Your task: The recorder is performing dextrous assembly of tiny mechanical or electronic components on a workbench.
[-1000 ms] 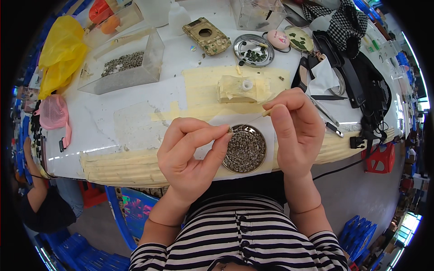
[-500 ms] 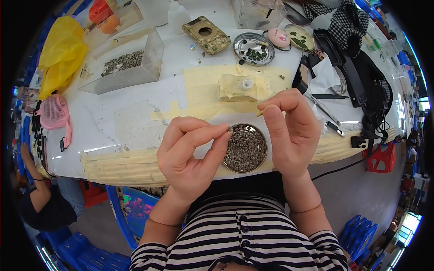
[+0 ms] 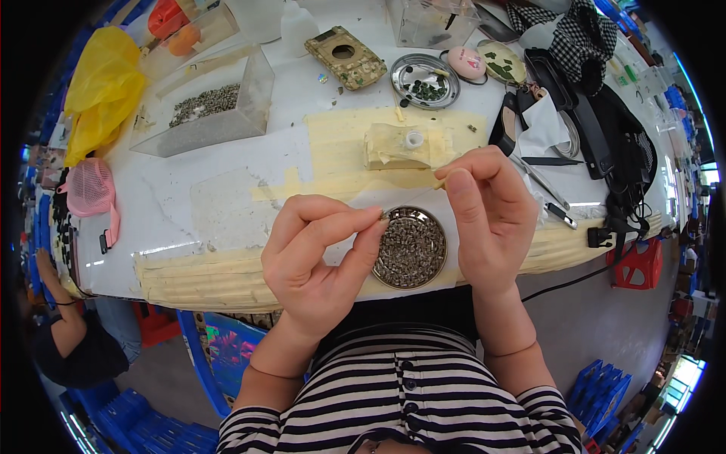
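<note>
My left hand (image 3: 318,253) pinches a tiny piece between thumb and fingertips, too small to name, above the left rim of a round metal dish (image 3: 445,261). Small grey metal-looking parts (image 3: 411,248) fill that dish. In my right hand (image 3: 491,219) is a thin needle-like tool with a yellowish handle (image 3: 439,184), held between thumb and forefinger. Its fine shaft slants down toward my left fingertips; whether it touches the piece I cannot tell. Just beyond my hands stands a tape-wrapped block (image 3: 384,149) with a small white cup (image 3: 414,140) on it.
A clear bin (image 3: 261,91) with more grey parts sits at far left. Beyond the block are a camouflage model tank hull (image 3: 346,59) and a metal dish (image 3: 457,94) of dark green pieces. Tweezers (image 3: 538,180) and black straps lie right. Another person (image 3: 76,340) sits left.
My right hand has shifted slightly to the right, drawing the yellowish handle a little away from my left hand. The left hand stays almost still.
</note>
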A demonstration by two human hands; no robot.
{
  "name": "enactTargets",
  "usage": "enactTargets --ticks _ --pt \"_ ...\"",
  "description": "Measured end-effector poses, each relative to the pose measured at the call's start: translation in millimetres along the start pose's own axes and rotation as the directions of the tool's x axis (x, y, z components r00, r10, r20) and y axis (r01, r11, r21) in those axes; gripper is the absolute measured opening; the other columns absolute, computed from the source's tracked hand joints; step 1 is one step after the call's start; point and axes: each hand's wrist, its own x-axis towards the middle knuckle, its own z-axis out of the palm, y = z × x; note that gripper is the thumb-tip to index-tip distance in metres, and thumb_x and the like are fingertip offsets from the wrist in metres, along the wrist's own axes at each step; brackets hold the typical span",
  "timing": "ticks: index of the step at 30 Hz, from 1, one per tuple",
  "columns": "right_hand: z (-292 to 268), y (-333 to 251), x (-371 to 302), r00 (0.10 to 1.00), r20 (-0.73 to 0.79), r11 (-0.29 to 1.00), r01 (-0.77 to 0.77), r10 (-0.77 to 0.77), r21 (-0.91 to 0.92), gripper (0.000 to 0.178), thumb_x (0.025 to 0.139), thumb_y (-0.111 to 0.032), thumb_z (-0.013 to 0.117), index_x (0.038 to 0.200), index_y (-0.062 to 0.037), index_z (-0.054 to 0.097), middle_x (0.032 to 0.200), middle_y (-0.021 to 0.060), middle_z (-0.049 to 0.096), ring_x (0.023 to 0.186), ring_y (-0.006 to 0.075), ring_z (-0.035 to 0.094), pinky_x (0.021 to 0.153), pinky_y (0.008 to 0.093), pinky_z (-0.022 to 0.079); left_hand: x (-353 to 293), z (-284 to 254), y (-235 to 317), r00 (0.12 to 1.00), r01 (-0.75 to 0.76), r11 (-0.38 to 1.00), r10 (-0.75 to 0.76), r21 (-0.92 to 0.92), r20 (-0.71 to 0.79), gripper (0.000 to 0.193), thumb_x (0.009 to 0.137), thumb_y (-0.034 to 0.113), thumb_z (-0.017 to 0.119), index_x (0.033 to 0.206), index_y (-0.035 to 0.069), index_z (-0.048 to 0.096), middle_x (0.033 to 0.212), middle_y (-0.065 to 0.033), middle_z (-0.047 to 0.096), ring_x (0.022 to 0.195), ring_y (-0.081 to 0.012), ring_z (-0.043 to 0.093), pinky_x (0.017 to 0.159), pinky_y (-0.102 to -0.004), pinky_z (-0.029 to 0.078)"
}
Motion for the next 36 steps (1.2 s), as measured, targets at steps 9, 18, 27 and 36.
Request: enactTargets --ticks 9,18,27,36 --pt "-9 -1 34 0.878 0.067 0.664 0.406 -0.474 -0.628 0.009 0.079 -0.006 0.072 0.08 -0.0061 0.064 0.077 0.0028 0.06 0.067 0.02 0.05 0.063 0.0295 0.04 0 0 0 1.0 0.02 0.997 -0.02 -0.079 -0.006 0.025 0.071 -0.008 0.076 0.093 0.001 0.073 0.085 -0.0062 0.061 0.075 -0.0148 0.057 0.066 -0.0242 0.046" --pt "-2 -13 14 0.945 0.183 0.843 0.326 -0.272 -0.428 0.007 0.083 -0.009 0.07 0.089 -0.0052 0.069 0.075 0.0055 0.059 0.068 0.0234 0.052 0.062 0.0327 0.04 -2 -4 -2 0.999 0.051 0.98 -0.051 -0.192 0.008 0.026 0.07 -0.008 0.076 0.094 0.002 0.073 0.085 -0.006 0.06 0.077 -0.0145 0.056 0.068 -0.0243 0.044" --pt "6 -15 -6 0.966 0.253 0.986 0.09 -0.052 -0.141 0.011 0.076 -0.007 0.076 0.085 -0.0053 0.071 0.074 0.0033 0.06 0.065 0.0177 0.052 0.058 0.0285 0.042 0 1 -1 0.995 -0.101 0.995 0.101 0.016 -0.02 0.025 0.07 -0.008 0.076 0.092 0.001 0.072 0.085 -0.006 0.061 0.072 -0.016 0.057 0.063 -0.0249 0.045" --pt "7 -16 -13 0.958 0.229 0.944 0.229 -0.175 -0.237 0.021 0.074 -0.006 0.076 0.095 -0.0061 0.074 0.074 0.0029 0.06 0.067 0.017 0.053 0.059 0.027 0.043 -1 -1 -1 1.0 -0.015 0.999 0.014 -0.052 -0.018 0.025 0.07 -0.009 0.076 0.093 0.001 0.072 0.085 -0.0054 0.061 0.075 -0.0154 0.057 0.065 -0.0247 0.045"
